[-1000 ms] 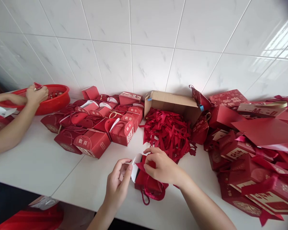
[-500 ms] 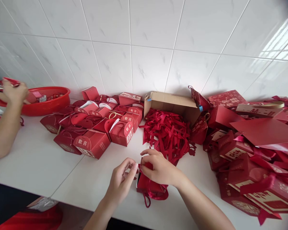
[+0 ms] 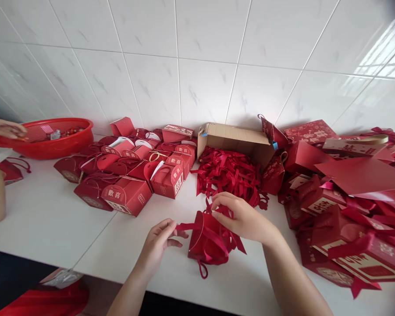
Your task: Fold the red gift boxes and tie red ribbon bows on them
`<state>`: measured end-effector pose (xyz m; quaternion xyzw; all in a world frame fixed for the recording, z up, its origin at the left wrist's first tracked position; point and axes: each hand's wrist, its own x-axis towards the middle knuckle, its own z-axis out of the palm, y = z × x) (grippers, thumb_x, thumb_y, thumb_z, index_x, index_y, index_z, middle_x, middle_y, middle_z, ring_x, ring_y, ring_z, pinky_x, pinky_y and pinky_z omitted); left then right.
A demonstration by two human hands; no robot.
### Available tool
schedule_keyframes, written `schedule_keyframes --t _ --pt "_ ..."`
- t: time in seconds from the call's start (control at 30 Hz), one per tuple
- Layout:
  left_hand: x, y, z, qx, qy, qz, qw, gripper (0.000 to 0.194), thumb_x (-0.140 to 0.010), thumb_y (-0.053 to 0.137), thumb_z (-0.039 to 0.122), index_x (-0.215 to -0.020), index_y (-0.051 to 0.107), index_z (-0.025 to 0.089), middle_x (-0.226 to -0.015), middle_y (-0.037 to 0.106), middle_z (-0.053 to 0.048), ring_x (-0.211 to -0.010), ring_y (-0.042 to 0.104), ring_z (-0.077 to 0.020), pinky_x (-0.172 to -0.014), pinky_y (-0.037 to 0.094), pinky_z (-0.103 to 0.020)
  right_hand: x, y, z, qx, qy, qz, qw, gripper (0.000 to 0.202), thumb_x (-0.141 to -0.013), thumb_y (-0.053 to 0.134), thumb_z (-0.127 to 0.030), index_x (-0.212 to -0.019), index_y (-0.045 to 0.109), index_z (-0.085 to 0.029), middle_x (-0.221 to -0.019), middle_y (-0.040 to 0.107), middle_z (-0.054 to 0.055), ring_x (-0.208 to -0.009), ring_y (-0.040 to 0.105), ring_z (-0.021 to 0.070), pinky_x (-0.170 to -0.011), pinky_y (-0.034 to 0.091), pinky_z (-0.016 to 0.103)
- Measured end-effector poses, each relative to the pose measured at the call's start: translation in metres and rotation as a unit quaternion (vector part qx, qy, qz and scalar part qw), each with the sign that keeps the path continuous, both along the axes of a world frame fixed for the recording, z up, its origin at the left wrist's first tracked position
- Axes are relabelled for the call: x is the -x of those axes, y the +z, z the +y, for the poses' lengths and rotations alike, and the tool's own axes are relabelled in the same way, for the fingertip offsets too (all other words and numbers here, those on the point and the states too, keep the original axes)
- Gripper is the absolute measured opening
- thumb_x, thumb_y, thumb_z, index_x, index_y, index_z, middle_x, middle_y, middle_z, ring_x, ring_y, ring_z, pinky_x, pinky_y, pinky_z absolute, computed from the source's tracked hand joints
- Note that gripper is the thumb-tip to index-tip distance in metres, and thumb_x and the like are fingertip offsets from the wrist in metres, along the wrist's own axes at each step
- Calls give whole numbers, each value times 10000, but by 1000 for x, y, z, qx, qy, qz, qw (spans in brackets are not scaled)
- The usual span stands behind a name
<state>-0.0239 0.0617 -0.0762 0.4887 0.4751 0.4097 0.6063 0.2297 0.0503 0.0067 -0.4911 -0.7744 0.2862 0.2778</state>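
One ribbon (image 3: 188, 226) pinched in my left hand (image 3: 161, 239) runs rightward to the box (image 3: 196, 241), nearer my right hand (image 3: 240, 215), whose hold I can't tell.

And here's our one view, riding on the person's own head, so we're looking out from just above the forearms (image 3: 131, 285) that reach in from the bottom edge! It faces forward and tips down: the tiled wall (image 3: 210, 87) fills the whole upper part, its upright joints drawing together as they drop, and the white table (image 3: 62, 215) spreads below. It's close in, with the left hand (image 3: 161, 239) and right hand (image 3: 240, 217) large, low and near the centre. And how wide it goes: the red basket (image 3: 69, 142) sits small and farther off at left, while the nearer box pile (image 3: 355, 245) runs out past the right edge.
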Motion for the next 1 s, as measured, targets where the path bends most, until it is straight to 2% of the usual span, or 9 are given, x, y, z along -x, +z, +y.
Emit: schedule_keyframes --t 0.1,0.2,0.33,0.43,0.53,0.67,0.83,0.93,1.0 --pt "15 -9 2 -100 35 227 968 334 -805 568 490 -617 558 215 -650 628 -34 -676 641 -223 -579 464 -269 -14 7 -10 -15 -36 4 999 123 -925 529 -270 -968 634 -225 -1100 632 64 -962 618 188 -824 499 322" --pt "47 -17 7 -153 88 476 862 253 -769 581 421 -599 596 234 -661 659 -35 -607 609 -208 -506 373 -234 -31 2 -24 31 -68 -11 997 178 -939 513 -321 -872 639 -214 -855 661 32 -756 609 165 -654 466 278" --pt "77 -19 4 -110 156 557 808 248 -760 575 487 -770 642 248 -685 663 -37 -527 583 -213 -437 330 -241 -43 -33 -50 202 -24 24 979 324 -959 474 -414 -829 673 -194 -615 565 -9 -528 520 121 -516 384 244" --pt "70 -14 -11 -137 137 450 872 313 -767 580 536 -803 673 239 -634 638 -26 -550 593 -217 -495 425 -262 -38 -71 -74 300 -24 98 949 422 -952 471 -502 -1213 635 -213 -566 530 -35 -494 521 128 -540 416 258" --pt "42 -9 -29 -136 -23 287 948 315 -804 598 520 -825 747 243 -618 650 -27 -604 619 -224 -565 493 -265 -24 -100 -93 333 -34 169 927 651 -954 429 -570 -1491 371 -207 -514 532 -47 -526 546 160 -618 463 303" --pt "7 -15 -35 -140 -133 230 954 354 -898 518 436 -1148 710 273 -519 575 13 -453 531 -175 -479 461 -247 -4 -114 -102 312 -66 256 913 732 -972 332 -607 -1550 221 -171 -570 588 -14 -578 561 186 -664 462 347" --pt "-9 -28 -13 -117 -14 132 984 510 -926 466 516 -1353 551 250 -954 702 -79 -769 664 -200 -656 542 -292 8 -112 -94 241 -177 369 880 769 -961 367 -612 -1553 180 -158 -519 513 -45 -523 487 167 -634 420 326" --pt "-9 -19 -2 -76 62 -5 995 582 -896 509 562 -1390 497 254 -1182 655 -94 -970 651 -214 -754 547 -315 8 -114 -85 200 -267 419 845 726 -931 400 -646 -1492 328 -191 -505 481 -49 -471 402 153 -533 349 290" --pt "-7 -9 2 -29 91 -120 988 582 -868 551 571 -1342 547 234 -1137 671 -88 -966 645 -208 -722 542 -291 8 -115 -80 168 -287 428 841 625 -923 428 -643 -1377 483 -217 -642 579 1 -503 408 148 -529 349 294"
